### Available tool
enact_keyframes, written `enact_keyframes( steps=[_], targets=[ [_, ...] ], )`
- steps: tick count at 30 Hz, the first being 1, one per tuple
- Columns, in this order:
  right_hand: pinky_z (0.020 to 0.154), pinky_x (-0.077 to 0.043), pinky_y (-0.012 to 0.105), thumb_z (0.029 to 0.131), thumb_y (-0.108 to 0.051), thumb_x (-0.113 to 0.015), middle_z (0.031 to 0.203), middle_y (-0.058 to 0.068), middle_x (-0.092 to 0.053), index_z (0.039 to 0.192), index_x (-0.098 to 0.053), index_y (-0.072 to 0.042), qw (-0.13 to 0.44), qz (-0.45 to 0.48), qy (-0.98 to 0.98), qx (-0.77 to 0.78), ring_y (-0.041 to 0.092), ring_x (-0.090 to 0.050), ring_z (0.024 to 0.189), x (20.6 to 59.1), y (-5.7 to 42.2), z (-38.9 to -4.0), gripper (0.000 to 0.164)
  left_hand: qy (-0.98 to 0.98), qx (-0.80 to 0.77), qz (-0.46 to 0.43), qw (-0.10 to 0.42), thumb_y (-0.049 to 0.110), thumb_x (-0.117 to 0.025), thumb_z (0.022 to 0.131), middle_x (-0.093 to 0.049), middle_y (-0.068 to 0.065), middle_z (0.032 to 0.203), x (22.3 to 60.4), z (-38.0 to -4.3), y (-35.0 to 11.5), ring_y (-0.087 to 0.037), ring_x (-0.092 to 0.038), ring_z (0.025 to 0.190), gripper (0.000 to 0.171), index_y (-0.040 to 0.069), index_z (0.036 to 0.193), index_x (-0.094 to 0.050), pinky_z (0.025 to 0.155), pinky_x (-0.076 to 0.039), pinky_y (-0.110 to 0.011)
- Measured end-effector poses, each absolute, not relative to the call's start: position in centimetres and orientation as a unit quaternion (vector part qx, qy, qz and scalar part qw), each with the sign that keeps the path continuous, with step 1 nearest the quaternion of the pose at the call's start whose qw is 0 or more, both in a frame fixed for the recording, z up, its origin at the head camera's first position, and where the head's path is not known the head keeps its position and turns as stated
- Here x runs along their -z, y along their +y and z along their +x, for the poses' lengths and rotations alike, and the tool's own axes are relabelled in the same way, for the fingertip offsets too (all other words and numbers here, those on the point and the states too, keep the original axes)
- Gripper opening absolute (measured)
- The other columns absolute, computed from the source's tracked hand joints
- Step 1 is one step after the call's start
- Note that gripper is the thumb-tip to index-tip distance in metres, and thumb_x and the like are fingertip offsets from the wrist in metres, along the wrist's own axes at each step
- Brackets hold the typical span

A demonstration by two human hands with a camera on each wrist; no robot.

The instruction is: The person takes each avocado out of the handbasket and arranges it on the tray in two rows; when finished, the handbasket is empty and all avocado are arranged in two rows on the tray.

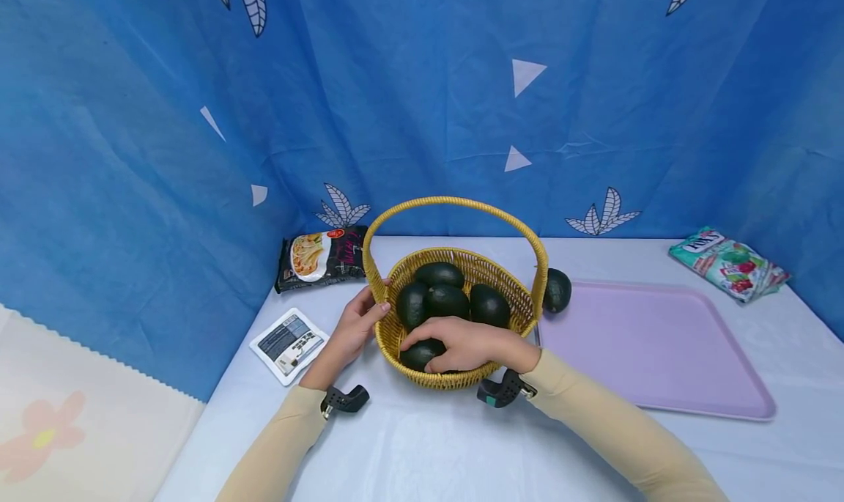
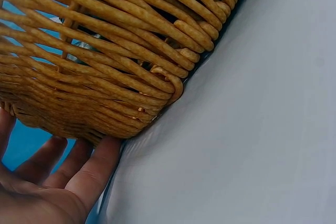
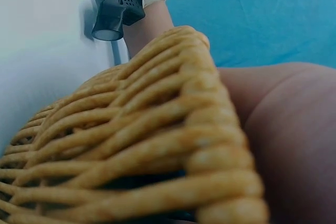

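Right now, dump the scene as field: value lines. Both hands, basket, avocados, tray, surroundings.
left grip: touching left side of basket
right grip: inside basket, fingers curled over nearest avocado
basket: yellow woven, upright, arched handle raised
avocados in basket: five visible; more could be hidden
avocado outside: one, right of basket, by tray's far left corner
tray: lilac, right of basket
left side: black packet, white-bordered card
far right: green packet
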State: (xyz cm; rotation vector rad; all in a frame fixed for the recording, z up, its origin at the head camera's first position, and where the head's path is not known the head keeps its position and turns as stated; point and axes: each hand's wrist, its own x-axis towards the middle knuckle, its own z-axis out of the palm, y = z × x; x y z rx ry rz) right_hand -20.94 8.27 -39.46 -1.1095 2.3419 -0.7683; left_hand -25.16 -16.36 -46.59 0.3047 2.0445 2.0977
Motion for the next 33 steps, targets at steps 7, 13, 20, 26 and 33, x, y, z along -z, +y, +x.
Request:
enact_keyframes(
  steps=[7,13,20,26,33],
  targets=[
    [0.116,-0.044,0.045,0.093,-0.012,-0.067,0.144,0.002,-0.059,0.139,-0.063,-0.021,0.220,-0.399,0.847,0.275,0.021,-0.051,0.136,39.3,8.2,-20.9,0.048,0.690,-0.709,0.101,0.101,0.009,-0.053,0.103,-0.041,-0.022,0.155,46.6,-25.1,-16.5,-0.016,-0.050,0.124,0.057,0.011,0.157,-0.037,0.095,-0.055,-0.019],
    [0.116,-0.045,0.045,0.093,-0.014,-0.067,0.144,0.001,-0.059,0.139,-0.062,-0.023,0.220,-0.392,0.852,0.269,0.020,-0.051,0.136,39.4,8.2,-20.8,0.047,0.687,-0.713,0.094,0.107,0.010,-0.054,0.103,-0.041,-0.022,0.155,46.7,-25.2,-16.4,-0.020,-0.049,0.128,0.057,0.013,0.157,-0.037,0.096,-0.055,-0.020],
    [0.112,-0.047,0.042,0.091,-0.012,-0.069,0.140,-0.003,-0.062,0.136,-0.062,-0.023,0.213,-0.386,0.858,0.264,0.017,-0.054,0.132,39.1,8.3,-20.9,0.046,0.688,-0.712,0.099,0.105,0.011,-0.055,0.103,-0.041,-0.021,0.155,46.7,-25.3,-16.4,-0.020,-0.049,0.128,0.057,0.014,0.157,-0.038,0.095,-0.056,-0.021],
    [0.107,-0.050,0.041,0.091,-0.009,-0.066,0.138,-0.001,-0.062,0.135,-0.062,-0.022,0.207,-0.385,0.862,0.258,0.018,-0.056,0.128,38.8,8.9,-20.9,0.045,0.686,-0.714,0.093,0.107,0.010,-0.054,0.103,-0.040,-0.021,0.155,46.5,-25.2,-16.3,-0.021,-0.048,0.130,0.057,0.014,0.157,-0.037,0.096,-0.056,-0.022],
    [0.116,-0.044,0.047,0.095,-0.007,-0.061,0.144,0.001,-0.060,0.137,-0.065,-0.021,0.217,-0.395,0.851,0.270,0.024,-0.050,0.138,39.1,9.7,-21.0,0.045,0.690,-0.710,0.093,0.100,0.008,-0.053,0.103,-0.041,-0.022,0.155,46.4,-25.0,-16.2,-0.020,-0.049,0.128,0.056,0.012,0.157,-0.038,0.095,-0.056,-0.020]
  ],
)
